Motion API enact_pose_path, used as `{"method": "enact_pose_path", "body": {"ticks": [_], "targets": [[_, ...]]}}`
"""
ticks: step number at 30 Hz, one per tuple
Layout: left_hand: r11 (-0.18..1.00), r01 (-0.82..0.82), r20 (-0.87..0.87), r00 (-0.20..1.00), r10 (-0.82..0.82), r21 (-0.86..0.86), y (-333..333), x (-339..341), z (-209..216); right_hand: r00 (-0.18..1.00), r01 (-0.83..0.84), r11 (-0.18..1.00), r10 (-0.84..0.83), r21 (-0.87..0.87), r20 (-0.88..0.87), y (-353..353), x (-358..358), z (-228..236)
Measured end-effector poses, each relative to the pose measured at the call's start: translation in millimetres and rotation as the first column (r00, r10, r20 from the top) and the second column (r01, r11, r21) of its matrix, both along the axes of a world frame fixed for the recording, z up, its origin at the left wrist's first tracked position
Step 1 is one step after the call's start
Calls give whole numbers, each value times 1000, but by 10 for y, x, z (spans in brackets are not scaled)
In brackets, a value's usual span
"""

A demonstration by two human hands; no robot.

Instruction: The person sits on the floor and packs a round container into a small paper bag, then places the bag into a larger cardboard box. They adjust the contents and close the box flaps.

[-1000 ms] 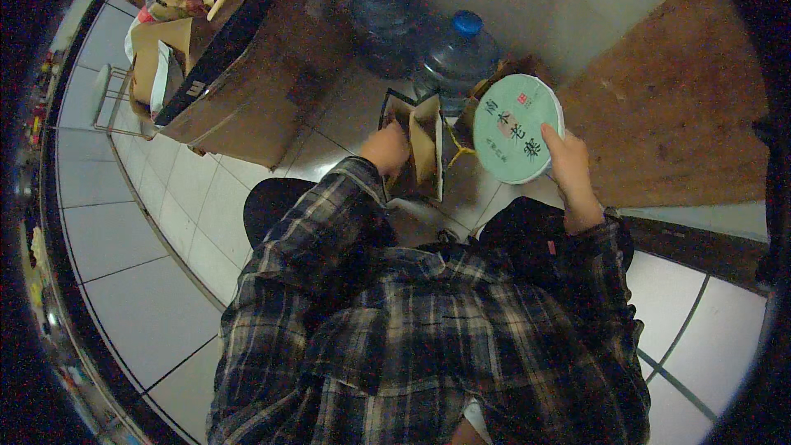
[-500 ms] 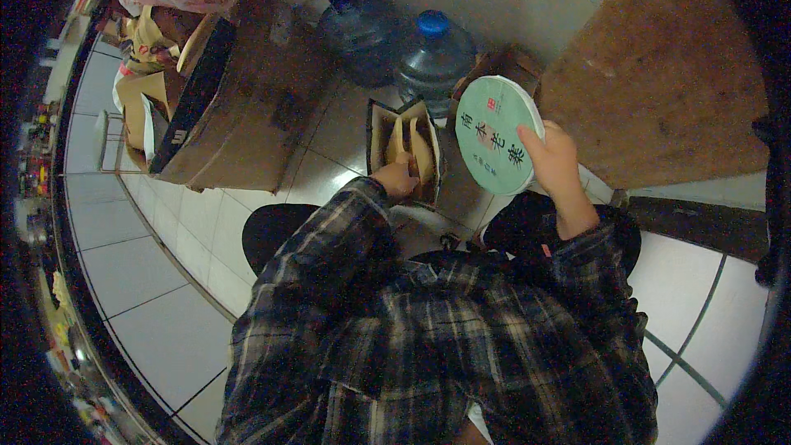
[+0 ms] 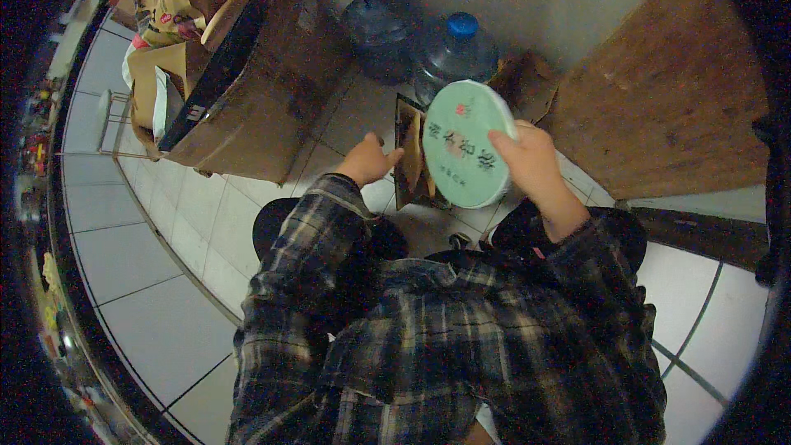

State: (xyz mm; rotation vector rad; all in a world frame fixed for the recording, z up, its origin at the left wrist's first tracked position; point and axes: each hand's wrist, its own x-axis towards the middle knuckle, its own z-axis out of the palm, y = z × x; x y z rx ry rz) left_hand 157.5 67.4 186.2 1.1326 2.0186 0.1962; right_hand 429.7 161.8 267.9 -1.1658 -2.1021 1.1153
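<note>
My right hand [image 3: 534, 163] grips a flat round tea cake [image 3: 464, 136] in a pale green and white wrapper by its right edge, thumb on the printed face. The disc tilts above a narrow open paper box [image 3: 404, 191] on the floor and hides its right part. Tan pieces [image 3: 414, 148], perhaps paper or card, show inside the box. My left hand [image 3: 369, 161] is just left of the box with thumb and fingers apart, holding nothing. Its fingertips come close to the box's left wall; whether they touch I cannot tell.
A big brown carton [image 3: 284, 91] with paper bags [image 3: 169, 66] stands at the left. Two large water bottles [image 3: 456, 53] are behind the box, beside a small brown carton [image 3: 527, 82]. A brown board [image 3: 659, 107] slants along the right. Tiled floor [image 3: 709, 297] lies around my legs.
My left hand has come out of the box and moved left, its fingers spreading. My right hand has swung the tea cake left and slightly down, over the box. The view has shifted slightly.
</note>
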Motion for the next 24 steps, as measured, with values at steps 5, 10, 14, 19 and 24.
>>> {"method": "enact_pose_path", "body": {"ticks": [5, 10, 14, 19, 24], "targets": [[991, -9, 145, 989, 28, -131, 273, 424, 83, 960, 44, 983, 8, -179, 280, 257, -41, 87], [992, 119, 75, 990, -117, -29, 336, 739, 279, 947, 113, 947, -11, -300, 323, 316, -25, -9], [990, 140, 36, 990, -139, -19, 341, 967, 400, 909, -16, 983, 90, -181, 407, 264, -79, -70], [953, 289, -40, 957, -287, 91, 349, 1100, 231, 865, -57, 977, 152, -208, 477, 91, -92, -165], [938, 344, -145, 932, -333, 54, 234, 1059, 176, 866, -190, 868, 369, -459, 339, 107, -181, -517]]}}
